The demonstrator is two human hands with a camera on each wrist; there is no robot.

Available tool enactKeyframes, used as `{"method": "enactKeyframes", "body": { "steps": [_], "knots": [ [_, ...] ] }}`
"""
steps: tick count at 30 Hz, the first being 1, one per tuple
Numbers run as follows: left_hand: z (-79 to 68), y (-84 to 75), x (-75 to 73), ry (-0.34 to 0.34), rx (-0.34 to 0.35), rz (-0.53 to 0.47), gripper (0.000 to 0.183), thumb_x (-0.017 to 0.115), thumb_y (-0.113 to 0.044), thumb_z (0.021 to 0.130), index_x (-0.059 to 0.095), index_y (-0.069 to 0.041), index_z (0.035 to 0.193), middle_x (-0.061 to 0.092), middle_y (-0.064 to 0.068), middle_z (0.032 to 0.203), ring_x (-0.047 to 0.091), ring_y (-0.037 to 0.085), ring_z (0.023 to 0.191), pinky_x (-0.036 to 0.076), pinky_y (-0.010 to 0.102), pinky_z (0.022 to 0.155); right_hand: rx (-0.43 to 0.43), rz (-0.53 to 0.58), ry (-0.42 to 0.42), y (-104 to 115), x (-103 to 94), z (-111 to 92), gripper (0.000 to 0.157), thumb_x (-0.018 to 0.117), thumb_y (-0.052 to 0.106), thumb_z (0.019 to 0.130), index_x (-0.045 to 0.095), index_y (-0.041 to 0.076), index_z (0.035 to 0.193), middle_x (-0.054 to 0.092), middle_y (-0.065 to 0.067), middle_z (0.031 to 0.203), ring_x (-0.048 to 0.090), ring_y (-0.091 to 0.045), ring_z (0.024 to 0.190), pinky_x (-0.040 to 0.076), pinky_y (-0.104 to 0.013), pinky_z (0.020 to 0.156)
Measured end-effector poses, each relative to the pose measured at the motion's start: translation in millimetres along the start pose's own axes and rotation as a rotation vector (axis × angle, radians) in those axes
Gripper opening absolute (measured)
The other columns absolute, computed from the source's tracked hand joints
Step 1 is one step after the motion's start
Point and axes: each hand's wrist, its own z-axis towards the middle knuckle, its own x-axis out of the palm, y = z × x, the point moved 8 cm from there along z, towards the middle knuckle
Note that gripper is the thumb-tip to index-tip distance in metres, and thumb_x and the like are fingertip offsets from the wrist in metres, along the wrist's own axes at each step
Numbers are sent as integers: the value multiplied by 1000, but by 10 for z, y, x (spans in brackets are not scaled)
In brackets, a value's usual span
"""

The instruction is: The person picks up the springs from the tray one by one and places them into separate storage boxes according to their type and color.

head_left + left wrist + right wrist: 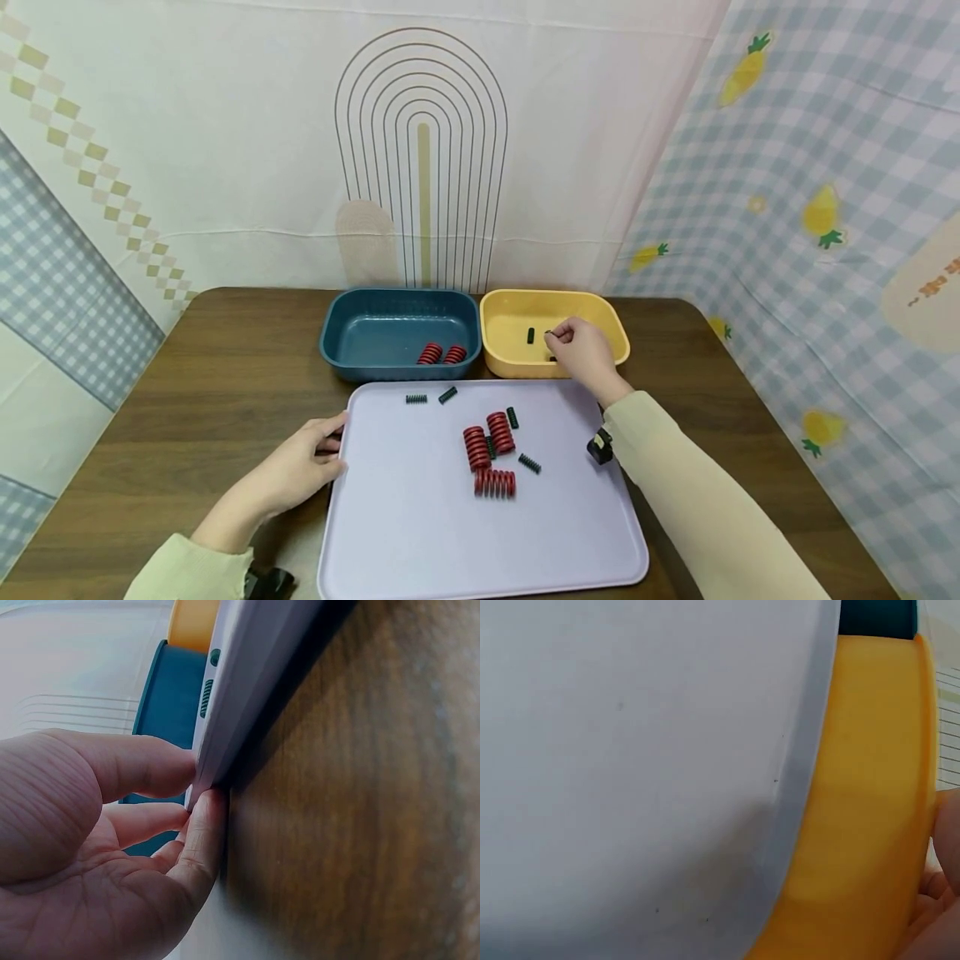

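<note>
My left hand (300,467) grips the left rim of the lilac tray (405,533); in the left wrist view the thumb lies on the rim and fingers are under it. Over the yellow bin (498,354) my right hand (585,354) pinches a small dark green spring (549,332), mostly hidden by the fingertips. Another green spring (530,335) lies in that bin, with a dark piece (552,358) partly hidden below the hand. Three thick red springs (495,483) lie on the tray among several small green springs (529,463).
Left of the yellow bin stands a dark blue bin (375,367) with two red springs (430,353) inside. Both bins stand just behind the tray on the brown wooden table (225,375). Patterned cloth (262,167) hangs behind and at the sides.
</note>
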Motion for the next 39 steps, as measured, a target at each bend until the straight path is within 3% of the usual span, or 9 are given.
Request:
{"method": "enactKeyframes", "body": {
  "steps": [9,28,39],
  "knots": [
    [-1,6,-2,8,-2,-10,65,61,3,88,33,8,146,41,26,133,50,31,111,49,31,83,42,-40,1,-27,44,45,22,63,31,92,64,9,92,65,-5,86,60,-22,75,47,-38,69],
    [-4,18,0,10,-4,-12,65,61,2,88,33,7,146,41,25,133,50,32,112,49,32,84,46,-34,-1,-58,61,49,20,62,30,93,63,10,91,64,-5,84,58,-22,71,46,-37,66],
    [-5,22,0,14,-14,-11,65,61,2,88,33,7,147,41,25,134,50,31,113,49,33,85,-8,49,-8,36,-53,-30,22,63,29,93,63,8,99,63,-7,90,58,-23,80,47,-38,69]
  ]
}}
